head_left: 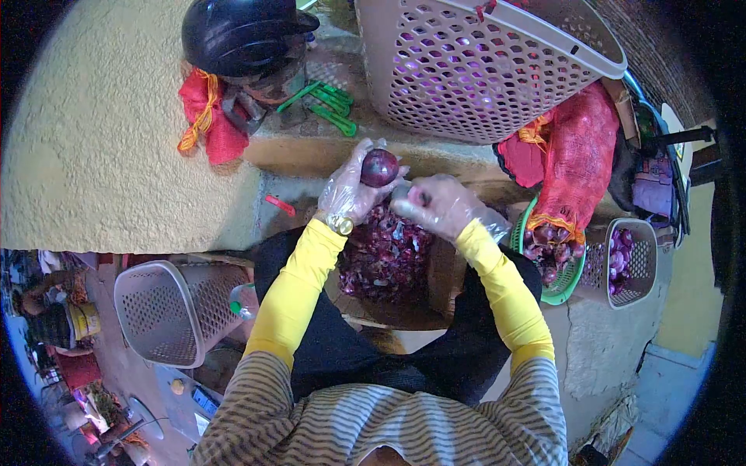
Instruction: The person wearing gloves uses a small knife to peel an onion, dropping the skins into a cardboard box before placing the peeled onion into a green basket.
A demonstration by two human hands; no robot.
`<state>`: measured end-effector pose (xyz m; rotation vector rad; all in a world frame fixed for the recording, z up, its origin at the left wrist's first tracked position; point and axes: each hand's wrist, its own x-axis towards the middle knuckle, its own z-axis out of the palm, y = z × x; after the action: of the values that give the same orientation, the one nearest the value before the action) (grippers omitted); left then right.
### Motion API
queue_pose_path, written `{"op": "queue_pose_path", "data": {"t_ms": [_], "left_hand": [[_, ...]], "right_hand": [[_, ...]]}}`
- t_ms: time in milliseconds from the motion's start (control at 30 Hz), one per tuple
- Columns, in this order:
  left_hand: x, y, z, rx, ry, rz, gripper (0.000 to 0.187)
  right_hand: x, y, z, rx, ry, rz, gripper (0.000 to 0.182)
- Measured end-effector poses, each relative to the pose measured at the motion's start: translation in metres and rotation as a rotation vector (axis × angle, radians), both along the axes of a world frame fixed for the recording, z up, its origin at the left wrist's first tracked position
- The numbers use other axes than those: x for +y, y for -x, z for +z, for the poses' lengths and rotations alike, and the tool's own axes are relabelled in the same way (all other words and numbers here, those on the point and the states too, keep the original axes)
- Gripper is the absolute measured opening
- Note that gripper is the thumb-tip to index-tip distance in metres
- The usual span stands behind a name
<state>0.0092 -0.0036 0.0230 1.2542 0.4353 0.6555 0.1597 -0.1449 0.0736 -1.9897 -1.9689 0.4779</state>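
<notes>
A whole red onion (380, 168), glossy and purple, is cradled in my left hand (347, 190), whose gloved fingers curl around its side. My right hand (447, 206), in a clear plastic glove too, is closed just to the right of the onion. A small greyish piece shows at its fingertips, but motion blur means I cannot tell what it is. Below both hands lies a heap of red onion skins (386, 252) between my knees. Left of the heap, a small red plastic piece (280, 205) rests on the ground.
A large beige crate (474, 74) of onions stands on the ledge ahead, with green plastic-handled tools (332, 105) and a black helmet (241, 39) to its left. On the right are a red mesh sack (579, 155), a green basket (573, 283) and a beige basket (645, 268). Another basket (155, 311) lies left.
</notes>
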Motion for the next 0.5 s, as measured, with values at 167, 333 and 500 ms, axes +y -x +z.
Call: {"op": "queue_pose_path", "data": {"t_ms": [167, 333, 500], "left_hand": [[0.003, -0.006, 0.021, -0.265, 1.096, 0.079, 0.040], [0.002, -0.003, 0.029, -0.257, 1.101, -0.003, 0.040], [0.004, -0.008, 0.021, -0.268, 1.100, 0.031, 0.040]], "right_hand": [[-0.019, 0.007, 0.000, 1.216, -0.136, -0.744, 0.032], [-0.058, -0.004, 0.014, 2.229, -0.704, -0.571, 0.035], [-0.081, 0.023, -0.009, 2.218, -0.458, -0.877, 0.030]]}}
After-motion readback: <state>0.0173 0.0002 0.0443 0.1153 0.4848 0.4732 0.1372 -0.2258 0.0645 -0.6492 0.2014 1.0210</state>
